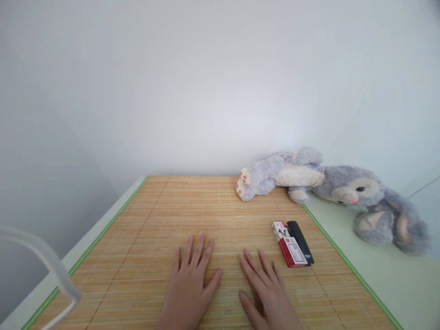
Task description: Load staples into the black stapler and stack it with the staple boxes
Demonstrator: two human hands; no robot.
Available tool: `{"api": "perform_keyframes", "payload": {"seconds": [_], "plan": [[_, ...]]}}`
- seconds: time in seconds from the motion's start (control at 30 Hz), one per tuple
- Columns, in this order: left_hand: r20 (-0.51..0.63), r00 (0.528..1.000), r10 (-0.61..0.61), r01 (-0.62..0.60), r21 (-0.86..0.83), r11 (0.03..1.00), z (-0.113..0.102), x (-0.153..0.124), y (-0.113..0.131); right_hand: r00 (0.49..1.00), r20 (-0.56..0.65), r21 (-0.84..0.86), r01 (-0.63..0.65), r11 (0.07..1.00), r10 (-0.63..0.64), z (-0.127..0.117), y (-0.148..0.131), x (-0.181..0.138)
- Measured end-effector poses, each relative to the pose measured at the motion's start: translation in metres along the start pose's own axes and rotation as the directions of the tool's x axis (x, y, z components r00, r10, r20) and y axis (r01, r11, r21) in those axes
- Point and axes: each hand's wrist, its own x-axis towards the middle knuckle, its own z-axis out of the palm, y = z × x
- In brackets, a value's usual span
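We record a plain white painted wall (206, 82) behind the work surface, unmarked. It meets a shaded grey-white side wall (41, 151) at the left. A pale green flat tabletop (395, 270) stands against the rear wall. A woven tan bamboo mat with green edging (192, 201) covers most of it. The light is soft and even, and brightest at the wall's centre.

Of the person, only two bare hands show, each cut off near the wrist by the lower edge of the view. The left hand (190, 286) has long, slender fingers, faint creases over the knuckles and a smooth back. The right hand (268, 291) is of the same build, narrow-fingered and smooth. The nails, as far as they can be made out, are short and plain. What shows of both wrists is bare.
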Motion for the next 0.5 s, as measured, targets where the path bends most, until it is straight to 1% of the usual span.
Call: {"api": "perform_keyframes", "payload": {"seconds": [0.07, 0.2, 0.33, 0.5], "plan": [[-0.003, 1.0, -0.01, 0.01, 0.01, 1.0, 0.0, 0.002, 0.005, 0.997, 0.017, -0.042, -0.069, 0.997, 0.07, -0.003, -0.009, 0.015], [0.006, 1.0, -0.016, 0.016, 0.001, 1.0, 0.001, 0.001, 0.009, 0.988, -0.028, -0.126, -0.156, 0.98, 0.154, -0.003, -0.018, 0.032], [0.01, 1.0, -0.023, 0.023, -0.015, 1.0, -0.002, 0.001, 0.011, 0.978, -0.071, -0.18, -0.205, 0.962, 0.195, 0.005, -0.023, 0.039], [0.001, 0.994, -0.109, 0.109, -0.007, 0.994, -0.003, 0.005, 0.02, 0.971, -0.093, -0.207, -0.237, 0.949, 0.222, 0.008, -0.028, 0.04]]}}
